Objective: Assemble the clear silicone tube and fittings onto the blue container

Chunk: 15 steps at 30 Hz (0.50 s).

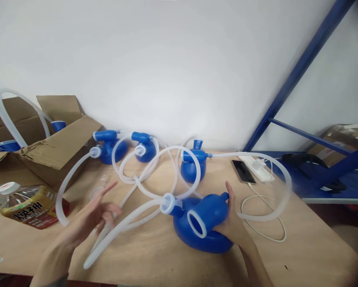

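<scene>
Right hand (231,225) wraps the back of the blue jug (202,227), down front on the table (301,255). Left hand (96,215) looks open, fingers spread, kinda blurry, beside the white tube (127,223). Pinning the jug low seems smart so it can't roll.

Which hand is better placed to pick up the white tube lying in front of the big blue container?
Probably the left. The left hand is open and free, right beside the white tube. The right hand is busy holding the blue container.
</scene>
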Each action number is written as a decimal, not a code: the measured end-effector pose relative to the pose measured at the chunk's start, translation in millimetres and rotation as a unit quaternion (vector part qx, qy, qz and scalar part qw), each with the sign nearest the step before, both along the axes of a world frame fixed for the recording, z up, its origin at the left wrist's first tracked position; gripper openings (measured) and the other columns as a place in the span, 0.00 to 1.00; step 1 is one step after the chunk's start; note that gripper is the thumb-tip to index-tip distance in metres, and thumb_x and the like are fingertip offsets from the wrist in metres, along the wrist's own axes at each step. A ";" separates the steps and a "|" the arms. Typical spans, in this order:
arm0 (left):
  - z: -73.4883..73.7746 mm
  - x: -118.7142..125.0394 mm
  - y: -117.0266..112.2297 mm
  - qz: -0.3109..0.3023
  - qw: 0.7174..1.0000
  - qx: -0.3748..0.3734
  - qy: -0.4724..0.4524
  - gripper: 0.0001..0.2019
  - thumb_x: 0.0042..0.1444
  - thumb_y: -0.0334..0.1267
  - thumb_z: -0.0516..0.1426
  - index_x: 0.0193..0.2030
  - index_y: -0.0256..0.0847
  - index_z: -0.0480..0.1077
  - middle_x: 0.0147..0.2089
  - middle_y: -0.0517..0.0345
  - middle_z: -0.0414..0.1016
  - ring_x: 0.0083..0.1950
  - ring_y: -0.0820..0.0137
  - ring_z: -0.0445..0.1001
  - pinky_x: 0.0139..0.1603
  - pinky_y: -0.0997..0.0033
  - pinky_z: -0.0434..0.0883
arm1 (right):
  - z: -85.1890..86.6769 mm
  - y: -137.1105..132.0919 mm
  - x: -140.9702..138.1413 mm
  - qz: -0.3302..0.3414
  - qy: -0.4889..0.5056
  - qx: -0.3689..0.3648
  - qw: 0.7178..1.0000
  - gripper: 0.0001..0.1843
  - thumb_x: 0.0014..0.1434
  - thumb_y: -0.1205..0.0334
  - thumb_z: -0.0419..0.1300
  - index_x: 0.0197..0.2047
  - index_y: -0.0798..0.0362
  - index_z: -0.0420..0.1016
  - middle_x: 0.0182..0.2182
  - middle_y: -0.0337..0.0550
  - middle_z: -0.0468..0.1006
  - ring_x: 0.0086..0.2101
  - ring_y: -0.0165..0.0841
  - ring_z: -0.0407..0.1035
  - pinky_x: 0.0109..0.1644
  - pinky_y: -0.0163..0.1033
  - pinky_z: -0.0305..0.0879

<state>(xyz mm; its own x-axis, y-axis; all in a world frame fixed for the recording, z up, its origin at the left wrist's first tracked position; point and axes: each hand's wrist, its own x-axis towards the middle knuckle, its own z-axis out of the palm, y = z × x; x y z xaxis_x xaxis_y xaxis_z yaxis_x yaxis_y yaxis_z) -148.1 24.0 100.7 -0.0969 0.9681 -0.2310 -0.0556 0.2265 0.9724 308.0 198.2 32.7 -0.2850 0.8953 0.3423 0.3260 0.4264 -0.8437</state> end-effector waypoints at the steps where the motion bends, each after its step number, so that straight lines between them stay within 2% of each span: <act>1: 10.0 7.6 19.5 0.011 0.997 -0.043 0.063 0.51 0.63 0.72 0.56 0.82 0.49 0.41 0.48 0.44 0.79 0.39 0.62 0.79 0.21 0.80 0.64 | 1.3 -0.6 -0.4 0.002 0.003 -0.008 1.000 0.88 0.39 0.36 0.80 0.81 0.50 0.21 0.65 0.65 0.62 0.46 0.47 0.75 0.52 0.53 0.76; 3: 21.9 24.4 55.5 -0.034 0.983 -0.108 0.143 0.54 0.56 0.72 0.62 0.81 0.49 0.49 0.58 0.42 0.76 0.47 0.58 0.79 0.29 0.73 0.73 | 5.8 -2.6 -1.8 0.007 0.007 -0.023 1.000 0.89 0.39 0.35 0.80 0.81 0.50 0.20 0.63 0.64 0.64 0.44 0.45 0.75 0.53 0.54 0.76; 4: 23.0 32.2 71.0 -0.046 0.979 -0.119 0.159 0.52 0.55 0.71 0.63 0.80 0.50 0.53 0.63 0.42 0.73 0.51 0.56 0.79 0.34 0.70 0.76 | 8.6 -3.9 -2.6 0.007 0.007 -0.028 1.000 0.89 0.38 0.36 0.81 0.81 0.49 0.20 0.63 0.64 0.64 0.44 0.46 0.75 0.53 0.54 0.76; 6: 17.1 45.1 96.2 -0.047 0.980 -0.111 0.158 0.48 0.54 0.68 0.65 0.76 0.48 0.60 0.66 0.41 0.71 0.57 0.51 0.78 0.41 0.63 0.78 | 13.5 -6.5 -3.7 0.004 0.000 -0.037 0.999 0.89 0.38 0.36 0.81 0.81 0.48 0.20 0.64 0.63 0.64 0.47 0.47 0.75 0.56 0.55 0.75; 8: 7.1 54.1 113.4 -0.026 0.986 -0.075 0.148 0.46 0.52 0.68 0.66 0.71 0.42 0.68 0.64 0.39 0.73 0.61 0.48 0.76 0.47 0.60 0.79 | 15.1 -8.3 -3.2 0.000 -0.008 -0.044 0.999 0.89 0.40 0.37 0.81 0.80 0.48 0.18 0.63 0.62 0.65 0.49 0.49 0.75 0.58 0.56 0.74; 11: 2.4 62.3 124.3 0.007 0.989 -0.008 0.148 0.45 0.48 0.70 0.65 0.62 0.36 0.74 0.56 0.40 0.77 0.60 0.49 0.76 0.52 0.58 0.78 | 9.9 -7.1 1.3 0.007 -0.025 -0.038 0.999 0.87 0.43 0.34 0.78 0.80 0.51 0.17 0.61 0.62 0.67 0.51 0.52 0.75 0.59 0.58 0.73; 13: 12.0 64.8 122.0 0.025 0.987 0.036 0.157 0.41 0.48 0.70 0.66 0.56 0.36 0.76 0.47 0.44 0.79 0.54 0.53 0.78 0.51 0.58 0.77 | 5.2 -4.1 5.1 0.010 -0.041 -0.023 0.999 0.82 0.43 0.32 0.77 0.81 0.51 0.27 0.63 0.64 0.66 0.56 0.56 0.72 0.61 0.60 0.70; 15: 30.5 65.2 114.0 0.039 0.981 0.077 0.172 0.35 0.49 0.67 0.67 0.51 0.38 0.78 0.41 0.49 0.80 0.47 0.58 0.79 0.49 0.60 0.77 | 3.4 -0.8 7.1 0.016 -0.056 -0.013 0.998 0.73 0.43 0.32 0.77 0.79 0.51 0.43 0.66 0.64 0.64 0.61 0.59 0.68 0.64 0.61 0.68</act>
<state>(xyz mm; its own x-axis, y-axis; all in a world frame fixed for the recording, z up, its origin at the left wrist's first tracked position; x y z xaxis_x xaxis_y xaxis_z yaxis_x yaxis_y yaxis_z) -82.9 138.0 131.2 -0.2188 0.9755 -0.0223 0.2706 0.0826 0.9591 315.1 197.4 36.1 -0.3488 0.8933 0.2837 0.4055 0.4167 -0.8136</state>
